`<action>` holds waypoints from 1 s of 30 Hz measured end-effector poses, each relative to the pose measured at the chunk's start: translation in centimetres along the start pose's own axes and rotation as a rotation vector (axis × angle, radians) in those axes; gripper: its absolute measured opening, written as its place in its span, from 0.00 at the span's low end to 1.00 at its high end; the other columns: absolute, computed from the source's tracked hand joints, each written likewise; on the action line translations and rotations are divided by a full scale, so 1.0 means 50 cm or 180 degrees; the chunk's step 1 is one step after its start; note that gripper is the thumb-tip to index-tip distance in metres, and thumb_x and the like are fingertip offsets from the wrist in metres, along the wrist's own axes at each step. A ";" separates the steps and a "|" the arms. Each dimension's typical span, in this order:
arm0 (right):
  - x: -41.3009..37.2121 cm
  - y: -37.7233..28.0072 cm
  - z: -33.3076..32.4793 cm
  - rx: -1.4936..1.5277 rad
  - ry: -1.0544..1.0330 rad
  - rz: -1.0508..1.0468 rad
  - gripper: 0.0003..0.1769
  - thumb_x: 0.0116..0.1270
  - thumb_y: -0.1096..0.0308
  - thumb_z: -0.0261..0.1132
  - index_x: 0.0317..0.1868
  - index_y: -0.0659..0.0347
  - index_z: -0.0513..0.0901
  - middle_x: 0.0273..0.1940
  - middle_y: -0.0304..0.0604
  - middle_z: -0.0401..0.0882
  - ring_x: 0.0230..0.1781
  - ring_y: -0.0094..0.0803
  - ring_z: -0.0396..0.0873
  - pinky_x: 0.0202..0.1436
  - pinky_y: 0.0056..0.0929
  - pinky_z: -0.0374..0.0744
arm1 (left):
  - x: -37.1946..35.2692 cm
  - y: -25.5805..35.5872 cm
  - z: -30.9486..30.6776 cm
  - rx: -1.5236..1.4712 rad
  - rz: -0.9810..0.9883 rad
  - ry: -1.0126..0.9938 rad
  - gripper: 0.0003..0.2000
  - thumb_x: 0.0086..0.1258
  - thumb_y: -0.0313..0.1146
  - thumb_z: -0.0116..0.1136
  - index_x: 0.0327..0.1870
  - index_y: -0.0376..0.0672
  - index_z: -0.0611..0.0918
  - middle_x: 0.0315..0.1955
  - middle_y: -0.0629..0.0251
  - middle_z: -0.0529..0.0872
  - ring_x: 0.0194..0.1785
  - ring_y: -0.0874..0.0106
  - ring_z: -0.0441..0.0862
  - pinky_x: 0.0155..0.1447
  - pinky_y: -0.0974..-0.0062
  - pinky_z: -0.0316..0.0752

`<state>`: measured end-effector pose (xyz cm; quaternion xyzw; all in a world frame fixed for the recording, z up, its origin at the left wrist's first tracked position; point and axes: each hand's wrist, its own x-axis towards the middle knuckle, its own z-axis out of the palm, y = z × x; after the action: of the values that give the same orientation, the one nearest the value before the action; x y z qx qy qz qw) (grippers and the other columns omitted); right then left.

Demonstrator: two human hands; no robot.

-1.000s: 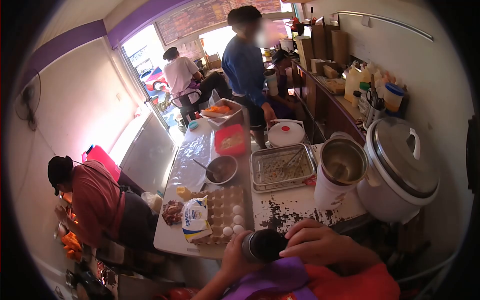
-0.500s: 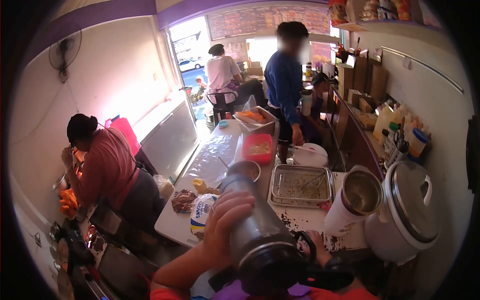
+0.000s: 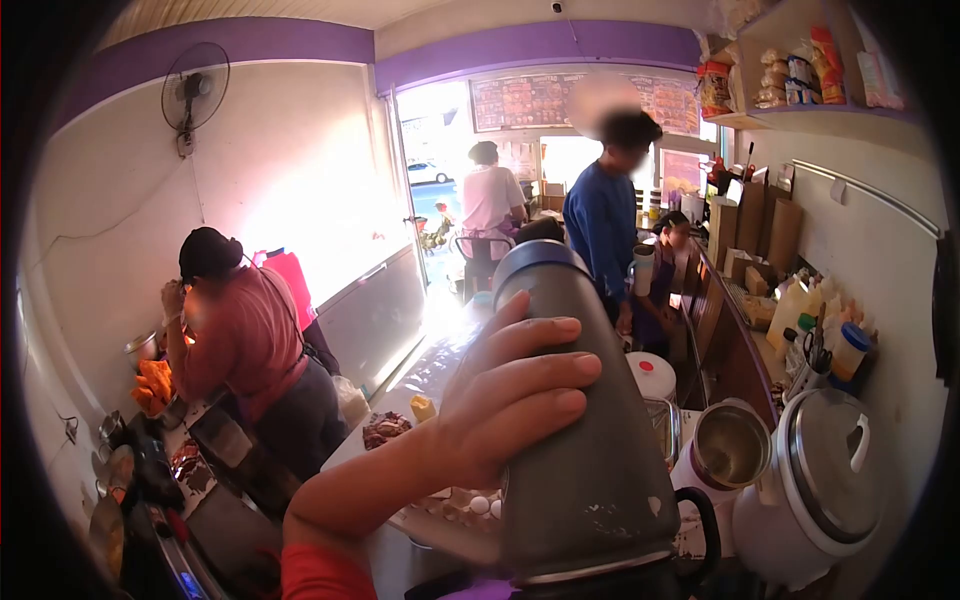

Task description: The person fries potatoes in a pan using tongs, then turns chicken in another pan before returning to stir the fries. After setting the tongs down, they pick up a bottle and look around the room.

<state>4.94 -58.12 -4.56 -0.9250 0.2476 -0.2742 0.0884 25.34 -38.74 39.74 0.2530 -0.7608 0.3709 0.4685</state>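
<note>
A large dark grey insulated tumbler [image 3: 600, 440] fills the lower middle, close to the camera. It is tilted steeply, with its blue base end [image 3: 540, 258] up and away from me and its metal rim low and near. My left hand [image 3: 520, 390] is closed round its left side, fingers across the top of the body. The tumbler's black handle [image 3: 708, 535] sticks out at the lower right. My right hand is out of sight. Behind my left wrist, white eggs [image 3: 480, 505] sit in a carton on the white table [image 3: 350, 455].
A person in a red top [image 3: 250, 340] bends over the left counter. A person in blue [image 3: 598, 210] stands beyond the tumbler; two others are further back. On the right are a pot [image 3: 735, 450], a big lidded cooker [image 3: 830, 480] and bottles [image 3: 790, 300].
The tumbler has tipped further up, its base end rising, with my left hand still round it. My right hand has gone out of view. The camera's view has tilted upward.
</note>
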 end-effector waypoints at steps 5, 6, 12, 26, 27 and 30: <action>-0.027 0.067 0.118 0.0834 0.0424 0.0673 0.16 0.56 0.61 0.57 0.45 0.55 0.76 0.43 0.47 0.73 0.46 0.45 0.69 0.48 0.45 0.68 | 0.061 -0.035 0.003 0.0057 0.0569 0.0403 0.17 0.54 0.25 0.60 0.46 0.42 0.73 0.50 0.54 0.77 0.56 0.49 0.73 0.65 0.45 0.55; -0.030 0.066 0.109 0.0732 0.0401 0.0601 0.16 0.56 0.61 0.57 0.45 0.55 0.76 0.43 0.47 0.73 0.46 0.45 0.69 0.48 0.45 0.68 | 0.072 -0.039 0.001 0.0096 0.0673 0.0427 0.17 0.54 0.24 0.60 0.46 0.42 0.73 0.50 0.55 0.77 0.55 0.50 0.73 0.65 0.45 0.55; 0.013 0.007 0.003 0.0126 0.0261 0.0030 0.16 0.55 0.61 0.57 0.45 0.55 0.76 0.43 0.47 0.73 0.46 0.45 0.69 0.48 0.45 0.68 | 0.120 -0.064 0.000 0.0398 0.1208 0.0663 0.17 0.53 0.23 0.62 0.44 0.44 0.73 0.48 0.56 0.77 0.54 0.51 0.74 0.66 0.47 0.55; 0.025 -0.007 -0.018 0.0080 0.0208 -0.0002 0.16 0.54 0.61 0.58 0.44 0.55 0.76 0.43 0.47 0.73 0.46 0.45 0.69 0.49 0.44 0.68 | 0.123 -0.084 0.011 0.0472 0.1397 0.0785 0.20 0.51 0.23 0.64 0.45 0.45 0.71 0.47 0.55 0.77 0.52 0.51 0.75 0.66 0.46 0.56; 0.023 -0.006 -0.019 0.0067 0.0200 0.0000 0.16 0.54 0.61 0.58 0.44 0.55 0.76 0.43 0.47 0.73 0.46 0.45 0.69 0.49 0.44 0.68 | 0.124 -0.085 0.014 0.0478 0.1410 0.0825 0.20 0.52 0.23 0.64 0.45 0.45 0.70 0.47 0.55 0.77 0.52 0.51 0.75 0.66 0.46 0.56; 0.029 -0.008 -0.022 0.0057 0.0195 -0.0003 0.16 0.54 0.61 0.58 0.44 0.55 0.76 0.43 0.47 0.73 0.46 0.45 0.69 0.49 0.44 0.68 | 0.128 -0.085 0.017 0.0516 0.1400 0.0880 0.20 0.52 0.23 0.64 0.45 0.45 0.70 0.47 0.55 0.77 0.52 0.51 0.76 0.66 0.47 0.57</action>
<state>5.56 -58.53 -2.87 -0.9155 0.2474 -0.3046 0.0889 25.25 -42.18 46.64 0.0653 -0.6941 0.5545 0.4543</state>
